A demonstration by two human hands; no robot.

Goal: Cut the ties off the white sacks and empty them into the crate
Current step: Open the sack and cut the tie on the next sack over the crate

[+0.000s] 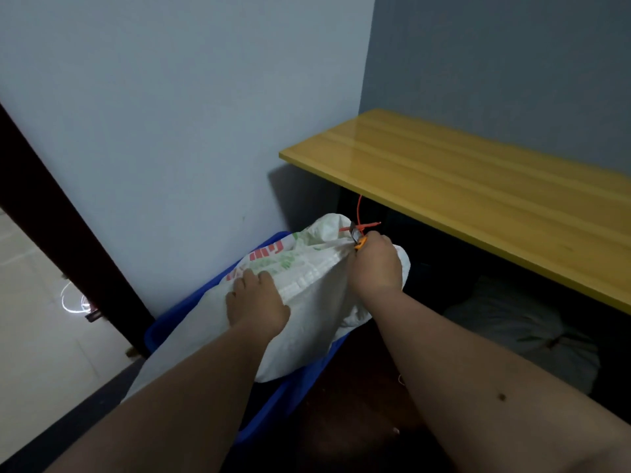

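Right hand [375, 264] pinches small cutter [358, 241] at orange tie [362, 227] on sack [307, 302] neck, pointing to far crate [273, 401] edge; left hand [256, 302] w/ spread fingers presses sack.

A sack [307, 302] lies across the top of a crate [273, 404] that stands near the far wall. The left hand [256, 302] rests on the sack's near left part; the right hand [374, 264] is at its gathered far right end, where a tie [362, 220] sticks out. Right of the crate stands a bench [478, 186]. Under it, in shadow, lies what seems another sack [519, 329].
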